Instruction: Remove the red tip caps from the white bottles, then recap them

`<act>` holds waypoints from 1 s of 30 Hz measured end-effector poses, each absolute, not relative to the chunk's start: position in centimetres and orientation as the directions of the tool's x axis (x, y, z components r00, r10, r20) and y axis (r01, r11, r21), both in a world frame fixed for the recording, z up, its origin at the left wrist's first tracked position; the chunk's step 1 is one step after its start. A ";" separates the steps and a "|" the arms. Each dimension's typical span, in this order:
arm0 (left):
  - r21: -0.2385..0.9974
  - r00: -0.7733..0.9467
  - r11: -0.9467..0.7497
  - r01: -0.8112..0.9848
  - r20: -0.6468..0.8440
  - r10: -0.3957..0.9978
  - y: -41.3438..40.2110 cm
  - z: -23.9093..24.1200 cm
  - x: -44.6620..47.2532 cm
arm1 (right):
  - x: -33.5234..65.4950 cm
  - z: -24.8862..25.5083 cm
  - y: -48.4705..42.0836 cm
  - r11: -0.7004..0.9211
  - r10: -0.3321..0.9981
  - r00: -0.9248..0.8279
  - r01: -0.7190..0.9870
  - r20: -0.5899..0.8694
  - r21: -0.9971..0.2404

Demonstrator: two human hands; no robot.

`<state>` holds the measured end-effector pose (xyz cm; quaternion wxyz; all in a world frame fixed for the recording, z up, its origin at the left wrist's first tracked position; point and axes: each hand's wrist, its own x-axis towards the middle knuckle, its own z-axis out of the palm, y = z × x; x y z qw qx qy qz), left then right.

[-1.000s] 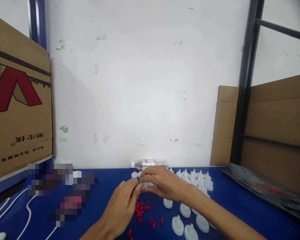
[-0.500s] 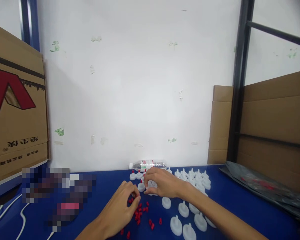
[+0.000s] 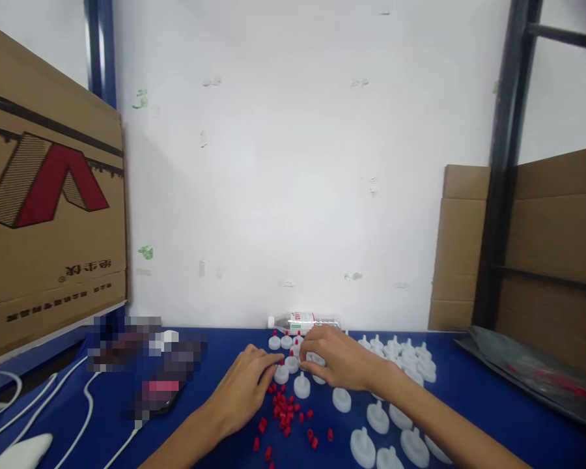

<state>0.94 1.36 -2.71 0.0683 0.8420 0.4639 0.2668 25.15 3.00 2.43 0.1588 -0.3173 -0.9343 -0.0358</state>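
My left hand [image 3: 241,384] has its finger and thumb closed around the small red cap [image 3: 282,362] on the nozzle of a white lid [image 3: 281,374]. My right hand [image 3: 339,357] arches over white nozzle lids [image 3: 317,378] just beside it, with finger and thumb curled close together; whatever they pinch is hidden. A bare white lid [image 3: 301,386] stands between the hands. Behind them several lids [image 3: 274,342] wear red caps on their nozzles. Loose red caps [image 3: 283,410] lie scattered on the blue table in front of my hands.
Many uncapped white lids [image 3: 362,447] spread over the right side of the blue table [image 3: 215,449]. A clear bottle [image 3: 303,322] lies against the wall. Cables [image 3: 85,417] and a blurred dark object [image 3: 161,384] are at left; a grey plastic bag [image 3: 532,371] is at right.
The view has turned left. My left hand has reached from the red cap pile to a white lid, which now carries a red cap at the fingertips. My right hand stays over the lids.
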 end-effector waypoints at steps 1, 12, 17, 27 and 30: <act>0.360 0.420 -0.552 0.752 0.384 0.822 1.4 -2.7 1.1 | 25.0 2.3 2.9 0.801 0.573 -0.754 0.599 0.321 -0.021; 0.592 0.217 -0.525 0.612 0.512 0.831 0.3 -0.9 2.2 | 24.2 2.2 2.0 0.787 0.579 -0.705 0.614 0.409 -0.055; 0.712 0.168 -0.560 0.424 0.545 0.821 -0.7 -0.7 3.4 | 23.3 2.4 1.2 0.793 0.552 -0.726 0.609 0.410 0.009; 0.284 0.375 -0.640 0.713 0.617 0.692 -1.5 -1.3 2.9 | 23.1 3.2 0.3 0.842 0.454 -0.804 0.528 0.383 0.111; 0.401 0.331 -0.605 0.688 0.569 0.753 -1.8 -1.2 3.5 | 23.2 3.1 0.5 0.850 0.428 -0.823 0.507 0.374 0.141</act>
